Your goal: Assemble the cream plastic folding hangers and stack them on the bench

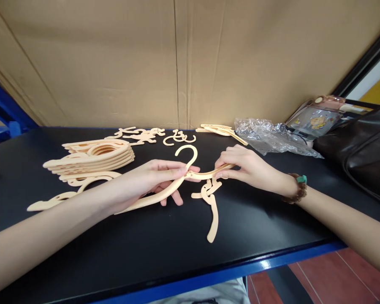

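Between my two hands is a cream plastic clothes hanger (205,175), its hook pointing up and away. My left hand (156,179) pinches it at the joint below the hook, and one arm of the hanger runs back under that palm. Thumb and fingers of my right hand (239,164) grip the other arm near its outer end. Just below my right hand, loose cream hanger parts (213,211) lie on the black table, one of them long and curved. A stack of cream hanger pieces (91,158) sits left of my left hand, partly hidden by the forearm.
Along the back of the black table (164,261) lie small cream parts (142,134), loose hooks (179,137) and long hanger arms (220,128). Crumpled clear plastic bags (272,137) and a dark brown bag (357,143) stand at the right. A cardboard wall (129,63) rises behind.
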Demonstrator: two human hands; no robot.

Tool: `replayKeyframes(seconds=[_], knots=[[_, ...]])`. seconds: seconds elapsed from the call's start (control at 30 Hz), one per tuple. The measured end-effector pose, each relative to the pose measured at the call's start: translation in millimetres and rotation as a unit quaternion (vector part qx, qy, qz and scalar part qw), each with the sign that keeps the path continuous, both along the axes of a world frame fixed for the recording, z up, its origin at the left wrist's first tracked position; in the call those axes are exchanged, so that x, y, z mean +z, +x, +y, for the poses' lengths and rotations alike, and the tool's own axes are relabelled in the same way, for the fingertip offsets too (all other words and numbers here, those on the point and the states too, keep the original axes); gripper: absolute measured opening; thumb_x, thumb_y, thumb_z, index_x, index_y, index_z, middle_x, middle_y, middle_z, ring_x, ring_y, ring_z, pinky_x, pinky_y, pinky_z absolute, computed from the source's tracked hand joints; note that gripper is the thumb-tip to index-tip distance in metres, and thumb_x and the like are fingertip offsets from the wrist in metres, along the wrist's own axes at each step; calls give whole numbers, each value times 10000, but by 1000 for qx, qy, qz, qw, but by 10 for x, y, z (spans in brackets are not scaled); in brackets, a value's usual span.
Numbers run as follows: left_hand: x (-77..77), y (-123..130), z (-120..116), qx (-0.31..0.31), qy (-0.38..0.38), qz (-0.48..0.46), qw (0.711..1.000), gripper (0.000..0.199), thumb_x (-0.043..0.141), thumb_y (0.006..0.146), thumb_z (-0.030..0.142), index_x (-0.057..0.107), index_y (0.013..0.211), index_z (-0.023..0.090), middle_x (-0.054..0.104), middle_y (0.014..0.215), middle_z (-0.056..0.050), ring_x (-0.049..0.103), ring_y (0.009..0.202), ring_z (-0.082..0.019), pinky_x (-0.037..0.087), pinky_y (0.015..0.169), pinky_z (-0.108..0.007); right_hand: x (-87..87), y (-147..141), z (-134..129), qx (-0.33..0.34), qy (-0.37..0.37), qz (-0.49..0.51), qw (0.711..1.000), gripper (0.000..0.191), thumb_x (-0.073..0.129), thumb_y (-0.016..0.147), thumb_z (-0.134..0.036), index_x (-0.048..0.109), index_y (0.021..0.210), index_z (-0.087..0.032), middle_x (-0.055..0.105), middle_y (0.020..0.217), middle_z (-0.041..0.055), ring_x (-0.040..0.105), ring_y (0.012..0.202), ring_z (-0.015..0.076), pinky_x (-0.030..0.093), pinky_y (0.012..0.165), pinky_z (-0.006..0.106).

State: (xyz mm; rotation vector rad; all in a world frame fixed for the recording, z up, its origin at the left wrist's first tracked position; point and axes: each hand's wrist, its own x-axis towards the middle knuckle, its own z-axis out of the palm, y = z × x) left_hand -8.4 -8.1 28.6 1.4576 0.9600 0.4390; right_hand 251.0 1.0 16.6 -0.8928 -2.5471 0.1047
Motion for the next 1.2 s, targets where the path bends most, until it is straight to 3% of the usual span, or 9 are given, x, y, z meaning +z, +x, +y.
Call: replayKeyframes(seconds=[0.17,0.37,0.47,0.6,0.83,1.2], knots=[[-15,-9,10,-20,-17,-9,1000,338,596,868,423,661,1168,280,614,552,20,636,586,-106,476,458,-126,17,21,4,9,10,0,1000,236,561,893,-411,646,855,-194,611,744,-12,479,732,132,317,743,267],[-16,8,0,-53,-11,-5,998,348,589,873,411,647,1191,283,640,560,12,638,581,-107,475,462,-126,28,27,2,15,12,9,1000,228,572,881,-411,658,860,-202,631,768,-2,481,744,141,318,752,279],[8,23,-23,-65,7,13,998,345,614,851,408,666,1165,276,666,624,0,652,619,-119,479,470,-132,23,17,1,11,2,18,1000,233,580,872,-422,660,846,-204,633,766,2,487,743,146,322,757,283],[20,30,-33,-74,19,28,997,294,622,843,365,693,1116,282,716,851,-20,669,681,-132,497,480,-151,-2,-3,-10,15,-15,18,1000,235,584,872,-418,657,821,-200,627,742,-3,488,728,142,317,754,284],[-1,43,-27,-80,20,21,996,228,646,822,307,721,1033,262,711,882,-13,664,687,-125,510,484,-151,-15,-31,-51,12,-28,17,999,261,588,868,-428,653,797,-185,637,733,1,486,719,142,304,747,290],[-55,77,-40,-38,22,31,999,197,664,801,286,745,970,227,690,675,-1,636,620,-118,508,474,-149,-47,-33,-31,10,-45,22,999,255,598,869,-419,667,782,-189,636,721,-8,486,698,130,292,734,285]])
